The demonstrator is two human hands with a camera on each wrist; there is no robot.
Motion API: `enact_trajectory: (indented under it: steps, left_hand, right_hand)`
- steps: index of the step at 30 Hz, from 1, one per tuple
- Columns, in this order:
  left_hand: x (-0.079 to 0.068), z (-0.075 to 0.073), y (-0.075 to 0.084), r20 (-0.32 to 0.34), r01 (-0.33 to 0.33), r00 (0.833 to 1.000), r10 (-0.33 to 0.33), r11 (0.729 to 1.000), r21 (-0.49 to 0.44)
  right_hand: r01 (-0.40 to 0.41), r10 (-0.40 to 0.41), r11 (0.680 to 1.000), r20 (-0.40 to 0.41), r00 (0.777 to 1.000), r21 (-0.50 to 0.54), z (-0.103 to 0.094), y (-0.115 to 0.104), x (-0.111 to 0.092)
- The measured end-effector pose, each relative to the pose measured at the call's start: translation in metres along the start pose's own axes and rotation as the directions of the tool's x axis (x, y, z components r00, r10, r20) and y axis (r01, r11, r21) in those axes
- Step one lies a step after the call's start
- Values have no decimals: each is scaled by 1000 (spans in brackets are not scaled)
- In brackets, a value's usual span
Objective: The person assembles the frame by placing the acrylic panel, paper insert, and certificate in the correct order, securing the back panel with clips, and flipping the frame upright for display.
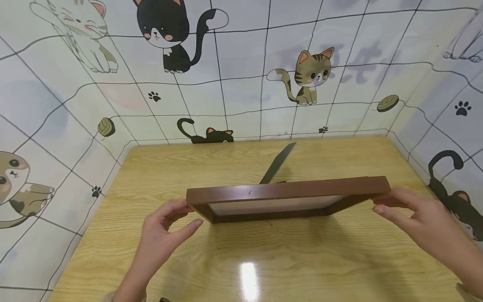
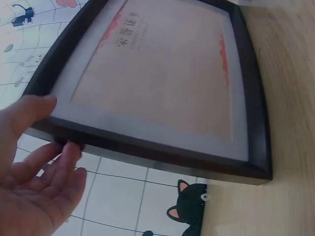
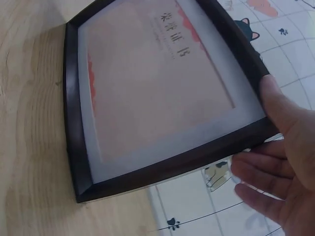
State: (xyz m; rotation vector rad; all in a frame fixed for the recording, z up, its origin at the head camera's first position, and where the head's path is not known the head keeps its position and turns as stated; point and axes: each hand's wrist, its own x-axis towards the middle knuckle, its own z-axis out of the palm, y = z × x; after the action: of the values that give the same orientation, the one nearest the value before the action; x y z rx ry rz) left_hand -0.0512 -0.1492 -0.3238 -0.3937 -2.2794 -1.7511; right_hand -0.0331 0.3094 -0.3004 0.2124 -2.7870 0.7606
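Note:
A brown picture frame stands upright on the wooden table, its front towards me. Behind it a dark support leg sticks out. Inside the frame, the wrist views show a pale certificate with red edging and Chinese characters, set in a white border. My left hand holds the frame's left side near the top, thumb in front and fingers curled at the outer edge. At the right side my right hand grips the frame, thumb at the front edge; its fingers are partly hidden behind in the head view.
Walls with printed cats and grid lines close in the back and both sides of the table. A small dark object shows at the bottom edge near my left wrist. Light glares on the tabletop in front of the frame.

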Motion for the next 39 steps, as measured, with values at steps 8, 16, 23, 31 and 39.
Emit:
enact_trajectory:
  steps: [8, 16, 23, 31, 39]
  left_hand:
    - [10, 20, -18, -139, -86, 987, 77, 995, -58]
    - [19, 35, -24, -274, -71, 961, 40, 992, -104]
    - [21, 37, -25, -299, -69, 954, 35, 992, -102]
    - [21, 35, -23, -292, -58, 956, 21, 991, -117]
    - [21, 33, -20, -301, -28, 953, -13, 991, -132]
  right_hand:
    - [197, -171, 980, -350, 921, 40, 28, -1, 11]
    - [230, -166, 970, -473, 865, 82, 48, 1, 23]
    - [226, -161, 972, -519, 840, 65, 53, 3, 28]
    - [229, -155, 971, -529, 835, 76, 54, 3, 27]
    - [230, -156, 970, -523, 838, 79, 53, -1, 24]
